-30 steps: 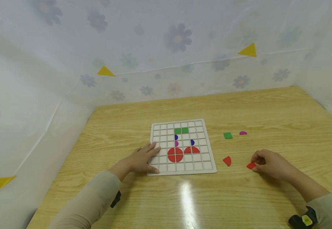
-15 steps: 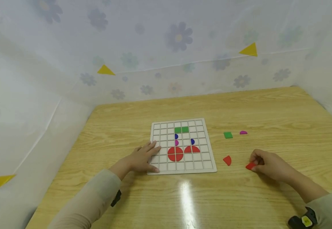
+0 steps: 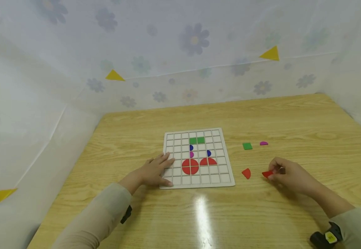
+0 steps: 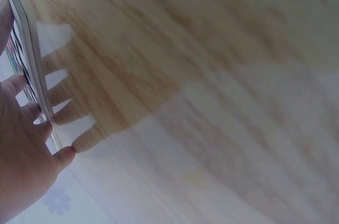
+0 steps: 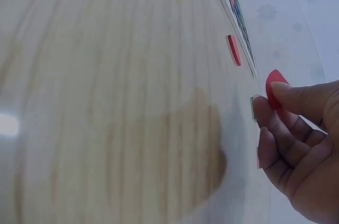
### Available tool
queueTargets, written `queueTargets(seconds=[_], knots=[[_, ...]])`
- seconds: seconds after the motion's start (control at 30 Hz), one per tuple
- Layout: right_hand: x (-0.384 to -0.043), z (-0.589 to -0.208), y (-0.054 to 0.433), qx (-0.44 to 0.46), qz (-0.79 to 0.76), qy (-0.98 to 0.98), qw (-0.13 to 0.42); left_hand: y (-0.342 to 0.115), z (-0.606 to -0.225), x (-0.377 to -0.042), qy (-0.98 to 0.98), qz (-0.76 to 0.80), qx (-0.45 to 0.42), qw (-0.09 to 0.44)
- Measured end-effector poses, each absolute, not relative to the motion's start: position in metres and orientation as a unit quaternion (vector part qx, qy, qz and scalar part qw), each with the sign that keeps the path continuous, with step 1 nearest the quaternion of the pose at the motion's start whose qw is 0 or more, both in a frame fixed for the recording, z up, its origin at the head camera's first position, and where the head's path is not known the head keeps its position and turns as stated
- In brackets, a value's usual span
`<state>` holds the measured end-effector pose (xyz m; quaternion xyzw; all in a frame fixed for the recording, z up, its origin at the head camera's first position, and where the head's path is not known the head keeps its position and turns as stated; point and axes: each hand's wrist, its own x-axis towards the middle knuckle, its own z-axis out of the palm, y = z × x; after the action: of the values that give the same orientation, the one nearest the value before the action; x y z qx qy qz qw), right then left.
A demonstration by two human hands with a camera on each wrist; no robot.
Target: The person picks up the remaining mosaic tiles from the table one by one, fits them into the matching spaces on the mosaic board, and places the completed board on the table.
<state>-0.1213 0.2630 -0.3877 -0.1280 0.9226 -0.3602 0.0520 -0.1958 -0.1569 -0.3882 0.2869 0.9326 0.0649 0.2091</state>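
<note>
A white grid board [image 3: 174, 183] lies on the table with coloured pieces set in its squares. Among them are a red circle made of quarter pieces [image 3: 190, 166], a red half circle [image 3: 208, 161] and two green squares [image 3: 196, 140]. My left hand [image 3: 152, 172] rests with spread, straight fingers on the board's left edge. Between thumb and fingers my right hand [image 3: 292, 176] pinches a red quarter-circle piece [image 5: 274, 87], lifted off the table right of the board. Another red quarter-circle piece [image 3: 246, 173] lies on the table between that hand and the board.
Beyond the right hand lie a loose green square [image 3: 247, 146] and a magenta half circle [image 3: 264, 143]. The wooden table [image 3: 130, 135] ends at a white flowered curtain [image 3: 168, 83] behind. Small blue and magenta half circles [image 3: 191, 154] sit mid-board.
My right hand has raised the red quarter-circle piece from the table and moved it slightly left and away from me. The left hand has stayed on the board.
</note>
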Motion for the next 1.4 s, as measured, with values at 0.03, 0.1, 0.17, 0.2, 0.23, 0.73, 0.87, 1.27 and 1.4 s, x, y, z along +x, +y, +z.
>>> queueTargets(seconds=[0.03, 0.1, 0.17, 0.2, 0.23, 0.73, 0.87, 1.27, 1.4], knots=[[-0.122, -0.387, 0.262, -0.129, -0.367, 0.920, 0.052, -0.157, -0.388, -0.195, 0.933, 0.065, 0.287, 0.209], [-0.123, -0.386, 0.261, -0.128, -0.381, 0.914, 0.052, -0.157, -0.387, -0.195, 0.933, 0.065, 0.286, 0.209], [-0.124, -0.384, 0.258, -0.127, -0.391, 0.910, 0.054, -0.156, -0.386, -0.195, 0.933, 0.064, 0.284, 0.210], [-0.125, -0.383, 0.257, -0.127, -0.390, 0.911, 0.051, -0.156, -0.386, -0.194, 0.933, 0.064, 0.284, 0.210], [-0.125, -0.382, 0.255, -0.127, -0.392, 0.910, 0.049, -0.156, -0.385, -0.194, 0.933, 0.065, 0.284, 0.210], [-0.133, -0.380, 0.230, -0.132, -0.466, 0.873, 0.057, -0.155, -0.385, -0.192, 0.933, 0.069, 0.284, 0.211], [-0.136, -0.380, 0.222, -0.136, -0.481, 0.864, 0.065, -0.155, -0.385, -0.193, 0.934, 0.066, 0.283, 0.209], [-0.148, -0.385, 0.199, -0.152, -0.501, 0.846, 0.097, -0.156, -0.386, -0.194, 0.933, 0.066, 0.280, 0.215], [-0.150, -0.386, 0.193, -0.148, -0.492, 0.852, 0.102, -0.156, -0.387, -0.196, 0.933, 0.066, 0.278, 0.218]])
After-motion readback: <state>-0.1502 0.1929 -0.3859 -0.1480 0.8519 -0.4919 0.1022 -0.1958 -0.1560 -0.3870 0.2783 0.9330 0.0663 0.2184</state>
